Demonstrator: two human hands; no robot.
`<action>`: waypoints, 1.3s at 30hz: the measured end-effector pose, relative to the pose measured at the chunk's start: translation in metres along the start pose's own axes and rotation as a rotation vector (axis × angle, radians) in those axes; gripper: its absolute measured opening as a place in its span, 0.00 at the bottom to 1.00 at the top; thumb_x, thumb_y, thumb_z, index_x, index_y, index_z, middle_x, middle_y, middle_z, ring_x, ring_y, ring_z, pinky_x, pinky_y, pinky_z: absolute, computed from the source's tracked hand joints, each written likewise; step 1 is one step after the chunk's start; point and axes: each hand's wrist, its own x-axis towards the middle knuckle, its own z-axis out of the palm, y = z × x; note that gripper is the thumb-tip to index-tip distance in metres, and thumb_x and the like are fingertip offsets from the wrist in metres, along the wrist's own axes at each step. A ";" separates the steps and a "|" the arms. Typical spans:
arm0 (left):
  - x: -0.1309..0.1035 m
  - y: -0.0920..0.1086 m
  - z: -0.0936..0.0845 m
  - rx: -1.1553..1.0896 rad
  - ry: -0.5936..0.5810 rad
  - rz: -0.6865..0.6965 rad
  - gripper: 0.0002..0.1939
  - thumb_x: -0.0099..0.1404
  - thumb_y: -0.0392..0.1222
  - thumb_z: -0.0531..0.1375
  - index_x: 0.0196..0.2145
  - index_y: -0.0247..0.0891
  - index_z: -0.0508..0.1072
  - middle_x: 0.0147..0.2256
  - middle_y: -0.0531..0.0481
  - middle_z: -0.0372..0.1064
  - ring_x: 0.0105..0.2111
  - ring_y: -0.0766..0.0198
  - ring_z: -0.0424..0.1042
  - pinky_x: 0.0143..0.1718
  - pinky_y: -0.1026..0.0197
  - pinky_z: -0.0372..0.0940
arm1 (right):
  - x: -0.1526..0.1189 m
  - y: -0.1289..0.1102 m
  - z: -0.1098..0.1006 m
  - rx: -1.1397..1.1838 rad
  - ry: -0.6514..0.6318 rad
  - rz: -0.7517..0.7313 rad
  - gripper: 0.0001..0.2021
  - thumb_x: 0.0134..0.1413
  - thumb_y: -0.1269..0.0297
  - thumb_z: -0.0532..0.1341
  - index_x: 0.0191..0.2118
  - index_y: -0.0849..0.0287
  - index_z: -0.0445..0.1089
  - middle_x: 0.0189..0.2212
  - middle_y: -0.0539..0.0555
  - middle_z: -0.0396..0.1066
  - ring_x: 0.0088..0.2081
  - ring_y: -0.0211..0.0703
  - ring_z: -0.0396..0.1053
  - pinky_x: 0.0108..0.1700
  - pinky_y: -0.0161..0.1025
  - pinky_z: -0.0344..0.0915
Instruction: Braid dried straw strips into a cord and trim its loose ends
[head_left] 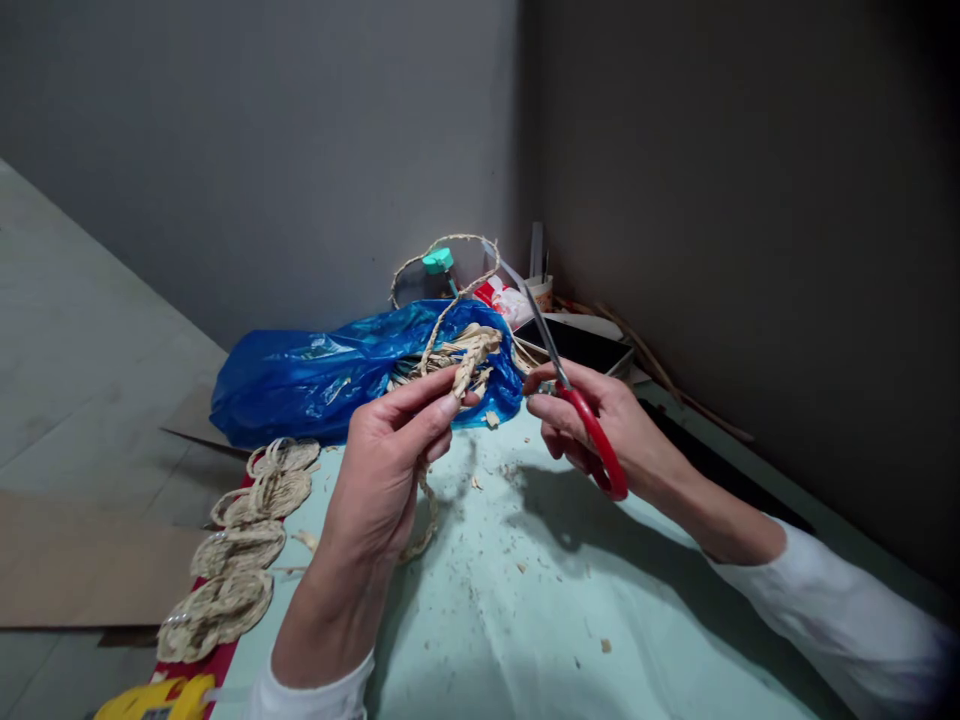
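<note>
My left hand (401,440) pinches a braided straw strand (474,355) between thumb and fingertips. Its thicker end sticks up past the fingers, a thin cord of it loops above, and another length hangs below the hand. My right hand (592,410) is closed on a pair of scissors (604,455) with red handles; the blades point up and away, apart from the strand. Behind the left hand lies a blue plastic bag (315,370), with loose straw showing at its mouth.
Several small woven straw sandals (217,610) line the table's left edge. A yellow tool (161,700) sits at the lower left. A dark-screened phone or tablet (577,345) and a cup (540,292) stand near the wall corner. Straw scraps dot the pale green tabletop (480,620).
</note>
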 end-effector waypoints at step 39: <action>-0.004 -0.004 0.008 0.220 -0.051 -0.119 0.08 0.54 0.33 0.64 0.33 0.33 0.81 0.18 0.51 0.67 0.20 0.70 0.60 0.22 0.67 0.54 | -0.008 0.014 0.005 -1.287 0.251 -0.411 0.23 0.44 0.63 0.56 0.49 0.62 0.70 0.23 0.54 0.70 0.25 0.44 0.63 0.26 0.38 0.40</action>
